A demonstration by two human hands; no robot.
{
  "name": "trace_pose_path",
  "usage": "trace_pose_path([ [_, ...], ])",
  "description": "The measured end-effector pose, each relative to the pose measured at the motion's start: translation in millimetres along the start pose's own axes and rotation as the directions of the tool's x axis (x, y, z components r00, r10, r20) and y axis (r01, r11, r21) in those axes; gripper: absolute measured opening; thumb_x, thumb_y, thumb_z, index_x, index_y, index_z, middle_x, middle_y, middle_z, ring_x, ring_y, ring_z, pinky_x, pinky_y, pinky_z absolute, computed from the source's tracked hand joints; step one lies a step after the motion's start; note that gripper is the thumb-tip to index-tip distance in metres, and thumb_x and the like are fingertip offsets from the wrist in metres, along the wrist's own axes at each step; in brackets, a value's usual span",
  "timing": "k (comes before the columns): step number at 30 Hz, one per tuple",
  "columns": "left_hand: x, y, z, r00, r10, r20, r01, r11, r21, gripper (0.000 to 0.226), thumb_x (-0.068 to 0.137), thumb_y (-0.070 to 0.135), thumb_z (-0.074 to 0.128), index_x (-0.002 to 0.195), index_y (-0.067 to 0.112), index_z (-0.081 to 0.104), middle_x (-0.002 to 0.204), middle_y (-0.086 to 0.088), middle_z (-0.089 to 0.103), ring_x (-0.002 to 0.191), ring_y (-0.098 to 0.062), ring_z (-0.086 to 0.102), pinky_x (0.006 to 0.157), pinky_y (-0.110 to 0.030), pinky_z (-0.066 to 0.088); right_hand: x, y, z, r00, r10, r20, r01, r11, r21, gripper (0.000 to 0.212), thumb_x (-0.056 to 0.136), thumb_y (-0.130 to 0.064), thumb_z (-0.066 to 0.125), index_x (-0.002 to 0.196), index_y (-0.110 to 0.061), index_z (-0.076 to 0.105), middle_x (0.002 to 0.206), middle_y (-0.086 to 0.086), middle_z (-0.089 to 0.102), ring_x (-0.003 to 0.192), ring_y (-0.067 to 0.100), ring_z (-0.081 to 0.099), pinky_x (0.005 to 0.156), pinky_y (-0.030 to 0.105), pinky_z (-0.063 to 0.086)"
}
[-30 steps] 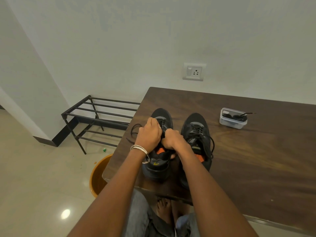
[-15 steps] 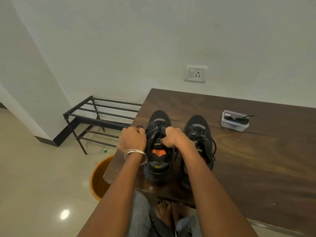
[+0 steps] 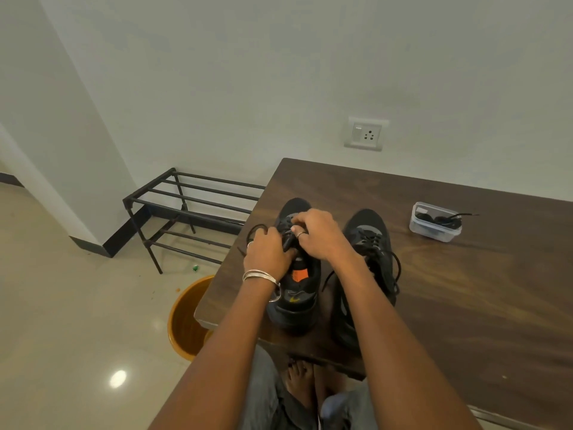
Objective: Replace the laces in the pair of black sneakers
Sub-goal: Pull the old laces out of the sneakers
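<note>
At the near left corner of the dark, satin-grained wooden table stand matt black cloth sneakers, a clear glossy plastic box toward its far edge, beside black metal rack and polished floor tiles.

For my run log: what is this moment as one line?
left hand: grips lace | right hand: pinches lace | left sneaker: being worked | right sneaker: laced | spare laces tub: untouched
</note>
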State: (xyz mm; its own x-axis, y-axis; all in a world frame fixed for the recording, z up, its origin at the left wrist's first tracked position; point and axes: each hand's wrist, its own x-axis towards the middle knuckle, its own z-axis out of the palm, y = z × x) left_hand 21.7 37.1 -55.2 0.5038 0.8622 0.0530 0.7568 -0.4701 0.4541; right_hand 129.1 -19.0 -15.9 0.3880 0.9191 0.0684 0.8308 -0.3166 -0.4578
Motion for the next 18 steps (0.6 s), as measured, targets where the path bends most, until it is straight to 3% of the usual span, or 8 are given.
trace_pose_path([
  [3, -3, 4, 0, 0.999, -0.037, -0.027, 0.037, 0.999, 0.013, 0.033, 0.091, 0.034, 0.058, 0.110, 0.007, 0.056, 0.116, -0.014, 0.056, 0.106, -0.034, 0.057, 0.080, -0.039, 0.045, 0, 0, 8, 1.000, 0.008, 0.024, -0.006, 0.993, -0.115, 0.027, 0.095, -0.014, 0.051, 0.116, -0.008, 0.067, 0.118, 0.012, 0.053, 0.114, 0.032, 0.049, 0.093, 0.048, 0.048],
  [9, -7, 5, -2, 0.995, -0.046, -0.092, 0.045, 0.999, -0.010, 0.027, 0.097, 0.028, 0.048, 0.103, 0.005, 0.059, 0.106, -0.015, 0.062, 0.099, -0.034, 0.060, 0.070, -0.032, 0.035, 4, -9, 18, 0.996, 0.033, -0.085, -0.047, 0.986, -0.160, 0.029, 0.092, -0.009, 0.058, 0.119, -0.006, 0.067, 0.118, 0.014, 0.055, 0.112, 0.031, 0.051, 0.082, 0.030, 0.039],
  [15, -9, 6, -4, 0.994, -0.052, -0.101, 0.051, 0.999, -0.008, 0.027, 0.097, 0.029, 0.047, 0.104, 0.007, 0.060, 0.106, -0.012, 0.060, 0.098, -0.032, 0.060, 0.069, -0.031, 0.036, 7, -11, 21, 0.986, 0.051, -0.160, -0.079, 0.981, -0.175, 0.014, 0.094, -0.011, 0.060, 0.103, -0.005, 0.068, 0.107, 0.012, 0.059, 0.098, 0.032, 0.060, 0.074, 0.034, 0.045],
  [18, -10, 8, -4, 0.993, -0.071, -0.092, 0.072, 0.997, 0.002, 0.029, 0.097, 0.031, 0.047, 0.107, 0.007, 0.060, 0.112, -0.012, 0.057, 0.102, -0.034, 0.059, 0.071, -0.033, 0.036, 8, -13, 23, 0.980, 0.063, -0.189, -0.099, 0.977, -0.189, 0.012, 0.094, -0.010, 0.056, 0.098, -0.005, 0.066, 0.102, 0.013, 0.061, 0.094, 0.034, 0.062, 0.067, 0.035, 0.041],
])
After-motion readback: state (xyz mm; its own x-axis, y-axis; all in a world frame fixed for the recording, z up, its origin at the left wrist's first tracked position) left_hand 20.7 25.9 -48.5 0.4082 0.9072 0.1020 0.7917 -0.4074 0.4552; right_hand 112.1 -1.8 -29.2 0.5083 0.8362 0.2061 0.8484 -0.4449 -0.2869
